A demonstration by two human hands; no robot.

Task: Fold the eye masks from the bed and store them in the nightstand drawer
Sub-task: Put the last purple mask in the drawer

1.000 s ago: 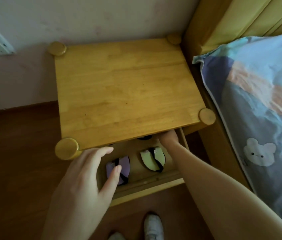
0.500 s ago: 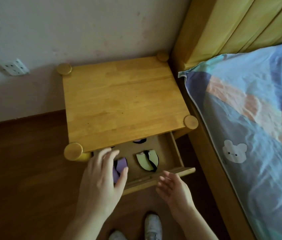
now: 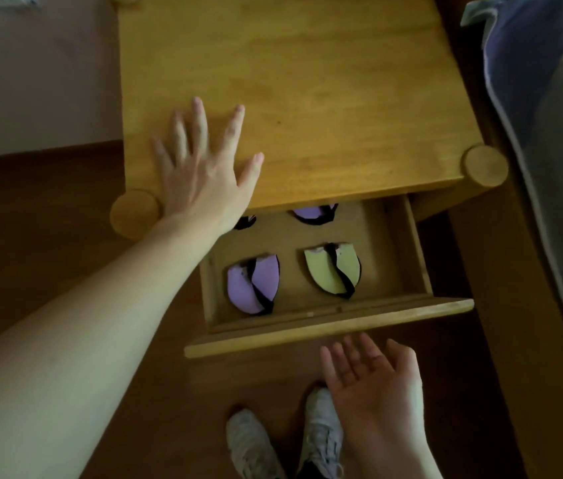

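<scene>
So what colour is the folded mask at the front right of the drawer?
Pale yellow-green with a black strap, clearest in the head view.

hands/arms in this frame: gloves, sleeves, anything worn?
Nothing worn. The left hand and right hand are both bare: no gloves, and no rings, watch or bands that I can make out. Both forearms are uncovered as far as the frame shows; no sleeve edge is visible. No markings to note.

The nightstand (image 3: 307, 81) was honey-yellow; folded masks were purple (image 3: 254, 286) and pale green (image 3: 330, 271), black-strapped; the bedding (image 3: 549, 98) looked blue-grey.
</scene>
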